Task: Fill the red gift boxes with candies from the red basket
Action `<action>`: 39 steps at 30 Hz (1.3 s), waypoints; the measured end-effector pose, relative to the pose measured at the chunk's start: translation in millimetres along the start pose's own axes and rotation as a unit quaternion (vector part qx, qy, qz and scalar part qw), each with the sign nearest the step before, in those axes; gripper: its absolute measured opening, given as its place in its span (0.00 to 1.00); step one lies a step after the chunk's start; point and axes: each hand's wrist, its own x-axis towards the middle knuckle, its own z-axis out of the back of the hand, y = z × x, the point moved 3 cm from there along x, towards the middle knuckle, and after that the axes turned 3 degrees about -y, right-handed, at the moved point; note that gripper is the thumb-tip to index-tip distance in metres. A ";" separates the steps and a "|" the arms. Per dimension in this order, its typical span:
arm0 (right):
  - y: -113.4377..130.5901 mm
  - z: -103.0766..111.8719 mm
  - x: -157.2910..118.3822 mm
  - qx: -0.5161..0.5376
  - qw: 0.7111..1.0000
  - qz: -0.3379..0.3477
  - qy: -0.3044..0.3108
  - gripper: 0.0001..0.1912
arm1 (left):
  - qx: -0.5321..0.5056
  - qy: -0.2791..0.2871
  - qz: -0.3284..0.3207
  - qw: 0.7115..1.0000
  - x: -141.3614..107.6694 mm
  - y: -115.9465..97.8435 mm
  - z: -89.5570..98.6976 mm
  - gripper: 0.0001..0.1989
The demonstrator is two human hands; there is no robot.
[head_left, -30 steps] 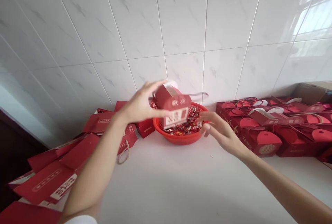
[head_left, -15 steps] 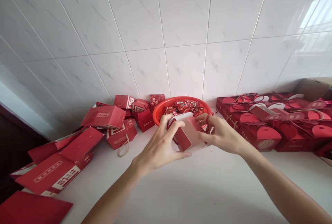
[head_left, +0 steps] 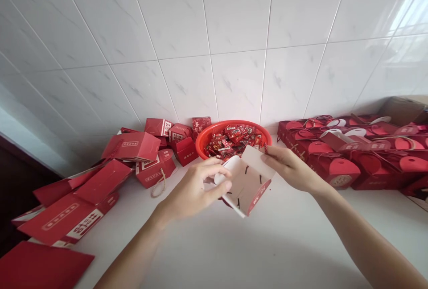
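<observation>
An opened red paper gift box [head_left: 249, 179] is held above the white table, its pale inside tilted up toward me. Dark cord ends stick through its inner walls. My right hand [head_left: 287, 166] pinches the far right flap beside a twisted red cord. My left hand [head_left: 200, 186] is closed around the left edge, thumb and forefinger at the white rounded flap; its other fingers are partly hidden. Just behind the box stands a red plastic basket [head_left: 200, 142] of wrapped candies [head_left: 236, 134].
Red cartons [head_left: 133, 146] lie in a loose heap on the left, one with a rope handle [head_left: 162, 184]. Rows of closed red boxes [head_left: 337, 164] stand on the right, near a brown cardboard box [head_left: 404, 109]. A tiled wall [head_left: 239, 79] backs the white table [head_left: 214, 249].
The gift box has been turned so its open inside faces me instead of its red outside. My left hand has shifted slightly left, and my right hand now grips a flap.
</observation>
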 end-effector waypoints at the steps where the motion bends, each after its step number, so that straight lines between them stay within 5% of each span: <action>1: -2.0 -2.1 0.9 0.004 1.000 0.002 0.023 0.18 | 0.017 0.021 0.010 1.000 -2.5 0.0 1.0 0.14; 5: -13.9 -17.8 6.5 0.027 0.997 0.005 0.076 0.19 | 0.080 0.133 0.050 0.987 -9.5 7.2 -0.5 0.41; 9: -35.3 -44.0 13.1 0.100 0.988 -0.047 0.106 0.22 | 0.105 0.183 0.052 0.976 -0.1 26.5 -7.1 0.53; 15: -55.8 -63.6 16.7 0.127 0.983 -0.103 0.087 0.25 | 0.077 0.196 0.042 0.977 18.9 46.5 -14.5 0.47; 20: -40.3 -28.8 17.4 0.066 0.983 -0.085 0.151 0.23 | 0.073 0.156 0.069 0.983 15.3 49.1 -10.7 0.40; 26: -44.1 30.1 66.9 -0.136 0.985 -0.090 -0.057 0.15 | -0.002 0.121 0.111 0.987 18.5 52.4 -3.9 0.38; 28: -56.7 24.5 91.3 -0.233 0.960 -0.146 -0.055 0.10 | -0.028 0.094 0.109 0.989 23.9 53.8 -2.2 0.35; 32: -82.0 -9.8 130.4 -0.264 0.944 -0.195 -0.034 0.09 | -0.053 0.055 0.093 0.993 35.5 55.1 3.1 0.28; 39: -114.1 -35.7 144.0 -0.144 0.969 -0.202 -0.003 0.15 | -0.131 0.025 0.088 0.987 52.9 66.6 10.1 0.20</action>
